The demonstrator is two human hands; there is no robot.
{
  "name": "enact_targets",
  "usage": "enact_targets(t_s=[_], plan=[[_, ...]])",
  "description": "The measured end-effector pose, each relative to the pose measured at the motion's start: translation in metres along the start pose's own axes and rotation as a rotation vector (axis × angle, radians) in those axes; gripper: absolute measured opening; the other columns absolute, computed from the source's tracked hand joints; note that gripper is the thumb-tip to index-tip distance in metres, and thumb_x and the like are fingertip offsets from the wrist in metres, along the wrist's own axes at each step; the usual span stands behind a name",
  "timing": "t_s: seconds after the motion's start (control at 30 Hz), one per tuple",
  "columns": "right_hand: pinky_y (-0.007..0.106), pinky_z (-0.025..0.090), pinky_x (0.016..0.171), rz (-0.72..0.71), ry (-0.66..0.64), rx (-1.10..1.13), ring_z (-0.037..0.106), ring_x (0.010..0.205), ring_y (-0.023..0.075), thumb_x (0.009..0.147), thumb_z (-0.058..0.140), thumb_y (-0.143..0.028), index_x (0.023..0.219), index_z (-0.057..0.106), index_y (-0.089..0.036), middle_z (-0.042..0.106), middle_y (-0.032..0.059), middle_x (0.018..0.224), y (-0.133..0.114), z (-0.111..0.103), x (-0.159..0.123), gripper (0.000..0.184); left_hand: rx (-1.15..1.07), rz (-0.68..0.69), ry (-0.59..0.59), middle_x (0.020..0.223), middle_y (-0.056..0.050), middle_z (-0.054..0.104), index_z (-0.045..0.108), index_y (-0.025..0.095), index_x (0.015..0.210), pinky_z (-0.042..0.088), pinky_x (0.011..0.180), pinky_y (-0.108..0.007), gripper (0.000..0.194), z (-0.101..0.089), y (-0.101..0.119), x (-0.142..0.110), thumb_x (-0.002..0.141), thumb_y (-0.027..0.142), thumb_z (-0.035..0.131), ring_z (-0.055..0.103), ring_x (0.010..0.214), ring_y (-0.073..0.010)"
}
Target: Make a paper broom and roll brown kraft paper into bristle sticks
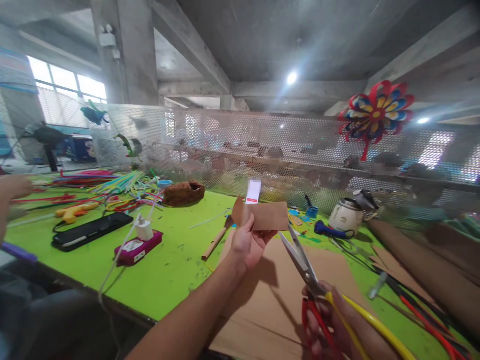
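My left hand (249,242) is closed on a folded piece of brown card (272,216) and holds it up over the table. My right hand (333,320) grips scissors (308,275) with red and yellow on their handles. The scissor blades are parted, and their tips are close to the lower right corner of the card; whether they touch it I cannot tell. Beneath both hands lies a large brown sheet (330,265). Just behind the card stands a lit phone screen (253,192), its lower part hidden.
On the green table (180,270) are a purple power strip (138,247), a black case (92,231), bundles of coloured strips (123,185) and a brush-like tool (217,237). A glue gun (333,230) and white pot (345,214) stand right. Another person's arm (13,195) reaches in left.
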State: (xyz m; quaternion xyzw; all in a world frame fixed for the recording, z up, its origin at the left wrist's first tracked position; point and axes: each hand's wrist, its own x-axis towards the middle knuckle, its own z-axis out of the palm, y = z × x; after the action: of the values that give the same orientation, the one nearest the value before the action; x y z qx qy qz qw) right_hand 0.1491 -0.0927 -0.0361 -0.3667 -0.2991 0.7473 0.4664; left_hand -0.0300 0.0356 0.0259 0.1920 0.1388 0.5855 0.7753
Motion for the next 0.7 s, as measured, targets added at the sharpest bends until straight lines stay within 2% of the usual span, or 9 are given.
enact_targets(t_s=[0.07, 0.2, 0.37, 0.53, 0.7], plan=[[0.029, 0.05, 0.062, 0.073, -0.006, 0.119, 0.063, 0.064, 0.0164, 0.067, 0.071, -0.058, 0.083, 0.066, -0.023, 0.062, 0.0009, 0.064, 0.0, 0.003, -0.002, 0.039, -0.01, -0.001, 0.005, 0.087, -0.01, 0.07, 0.055, 0.011, 0.117, 0.051, 0.087, -0.039, 0.032, 0.001, 0.0, -0.001, 0.093, 0.029, 0.044, 0.066, 0.081, -0.0192], [0.03, 0.05, 0.065, 0.046, -0.006, 0.181, 0.065, 0.071, 0.0193, 0.068, 0.071, -0.056, 0.09, 0.068, -0.023, 0.065, 0.0027, 0.067, -0.001, 0.008, -0.002, 0.04, -0.017, -0.003, 0.01, 0.09, -0.011, 0.07, 0.054, 0.01, 0.119, 0.05, 0.089, -0.04, 0.033, 0.002, -0.001, -0.003, 0.094, 0.029, 0.042, 0.066, 0.085, -0.02], [0.037, 0.049, 0.075, 0.053, -0.149, 0.286, 0.062, 0.071, 0.0205, 0.068, 0.064, -0.065, 0.09, 0.069, -0.02, 0.066, 0.0067, 0.076, 0.003, 0.028, 0.0, 0.051, 0.006, -0.016, -0.005, 0.094, -0.01, 0.07, 0.054, 0.013, 0.12, 0.05, 0.089, -0.041, 0.032, 0.004, -0.004, -0.006, 0.094, 0.029, 0.043, 0.066, 0.085, -0.02], [0.041, 0.046, 0.082, -0.131, -0.191, 0.331, 0.061, 0.081, 0.0242, 0.067, 0.063, -0.068, 0.093, 0.066, -0.02, 0.067, 0.0088, 0.086, 0.011, 0.049, 0.012, 0.054, 0.03, -0.106, -0.072, 0.088, -0.012, 0.07, 0.058, 0.01, 0.111, 0.05, 0.087, -0.042, 0.033, 0.005, -0.011, -0.011, 0.094, 0.033, 0.042, 0.067, 0.08, -0.0212], [0.041, 0.046, 0.08, -0.309, -0.23, 0.343, 0.061, 0.08, 0.0244, 0.075, 0.058, -0.062, 0.097, 0.066, -0.015, 0.068, 0.0128, 0.087, 0.015, 0.057, 0.019, 0.053, 0.072, -0.143, -0.181, 0.089, -0.015, 0.07, 0.06, 0.007, 0.106, 0.051, 0.085, -0.04, 0.037, 0.003, -0.014, -0.014, 0.095, 0.035, 0.037, 0.068, 0.083, -0.0232]])
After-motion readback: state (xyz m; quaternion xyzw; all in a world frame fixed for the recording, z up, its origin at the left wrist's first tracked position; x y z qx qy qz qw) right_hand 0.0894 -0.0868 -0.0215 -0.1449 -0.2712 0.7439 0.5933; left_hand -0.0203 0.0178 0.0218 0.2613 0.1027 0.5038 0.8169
